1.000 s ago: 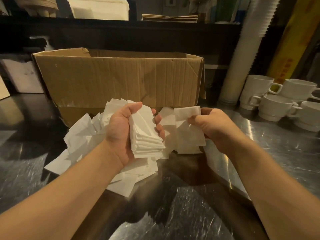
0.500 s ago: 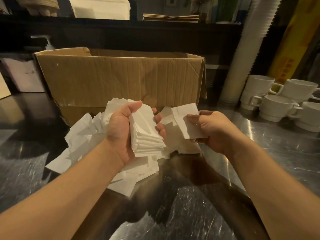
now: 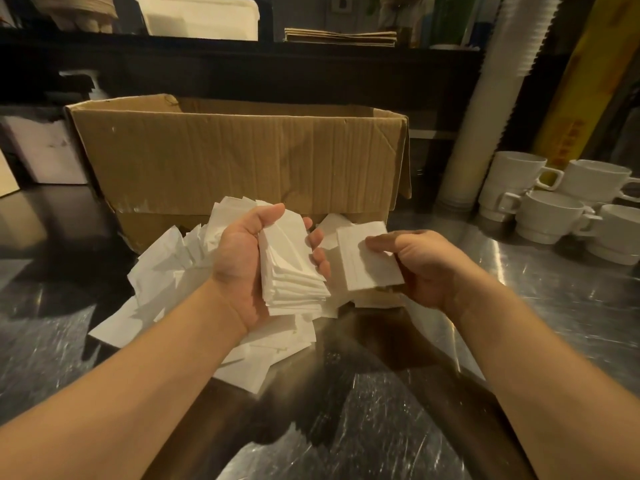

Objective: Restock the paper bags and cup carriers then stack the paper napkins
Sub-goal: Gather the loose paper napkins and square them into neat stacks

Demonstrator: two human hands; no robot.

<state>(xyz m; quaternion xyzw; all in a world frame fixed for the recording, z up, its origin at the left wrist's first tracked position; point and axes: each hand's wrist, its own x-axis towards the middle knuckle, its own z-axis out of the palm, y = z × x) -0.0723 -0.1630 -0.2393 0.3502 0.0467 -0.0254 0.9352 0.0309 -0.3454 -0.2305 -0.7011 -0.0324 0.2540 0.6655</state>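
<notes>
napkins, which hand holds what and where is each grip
Left hand cups the napkin stack by its long edges; right hand pinches a single napkin at its right edge.

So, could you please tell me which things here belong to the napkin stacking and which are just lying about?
In the job:
- napkin stack, gripped by left hand
- single napkin, pinched by right hand
- loose napkins on counter

Lying about:
- cardboard box
- white mugs

Thick stack of white napkins gripped upright-ish in one hand, a single folded napkin just beside, loose pile underneath.
</notes>
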